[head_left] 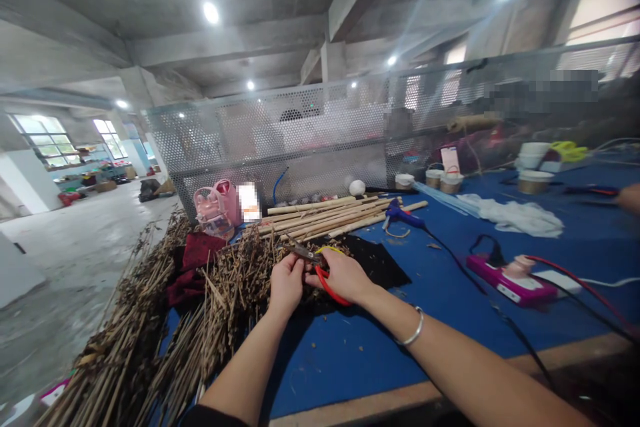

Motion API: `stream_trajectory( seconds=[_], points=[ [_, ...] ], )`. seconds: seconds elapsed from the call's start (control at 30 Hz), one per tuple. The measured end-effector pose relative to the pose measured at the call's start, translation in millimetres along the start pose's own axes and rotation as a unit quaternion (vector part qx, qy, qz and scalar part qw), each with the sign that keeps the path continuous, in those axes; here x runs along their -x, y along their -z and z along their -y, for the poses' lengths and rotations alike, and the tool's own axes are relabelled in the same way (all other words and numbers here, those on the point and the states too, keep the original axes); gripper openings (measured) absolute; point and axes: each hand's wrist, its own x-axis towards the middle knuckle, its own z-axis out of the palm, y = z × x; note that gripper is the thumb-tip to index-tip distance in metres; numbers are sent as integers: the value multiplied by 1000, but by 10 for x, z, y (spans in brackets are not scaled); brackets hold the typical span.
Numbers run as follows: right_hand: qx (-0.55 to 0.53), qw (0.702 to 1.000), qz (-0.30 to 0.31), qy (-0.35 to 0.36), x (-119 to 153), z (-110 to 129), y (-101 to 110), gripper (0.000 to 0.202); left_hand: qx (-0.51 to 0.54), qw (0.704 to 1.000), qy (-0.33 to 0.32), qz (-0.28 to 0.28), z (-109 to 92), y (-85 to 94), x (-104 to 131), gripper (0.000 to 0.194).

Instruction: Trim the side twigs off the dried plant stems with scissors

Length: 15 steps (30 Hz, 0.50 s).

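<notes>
My right hand [343, 273] is closed around a pair of scissors [327, 285] with red and yellow handles. Their metal blades point up and to the left, above my left hand [286, 285]. The left fingers are pinched together close under the blades; what lies between them is too small to make out. Just beyond and to the left of both hands is a heap of dried brown plant stems [240, 267]. A black cloth or sheet [383, 263] lies beneath and to the right of the hands.
Wooden sticks [345, 217] lie behind the hands, with a blue glue gun [405, 215] beside them. A purple power strip [515, 280] with cables is at right. More dried stems [105, 347] fill the left. A mesh partition [300, 140] stands behind. Another person's hand [630, 199] shows far right.
</notes>
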Motion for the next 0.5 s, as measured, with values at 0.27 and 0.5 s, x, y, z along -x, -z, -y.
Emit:
stream_trajectory(
  seconds=[0.27,0.5],
  points=[
    [-23,1000,6,-18,-6,-26,-6,38,53,998,25,0,15,-28,9,27],
    [-21,1000,-10,-18,-11,4,-29,38,49,998,47,-4,37,-29,4,28]
  ],
)
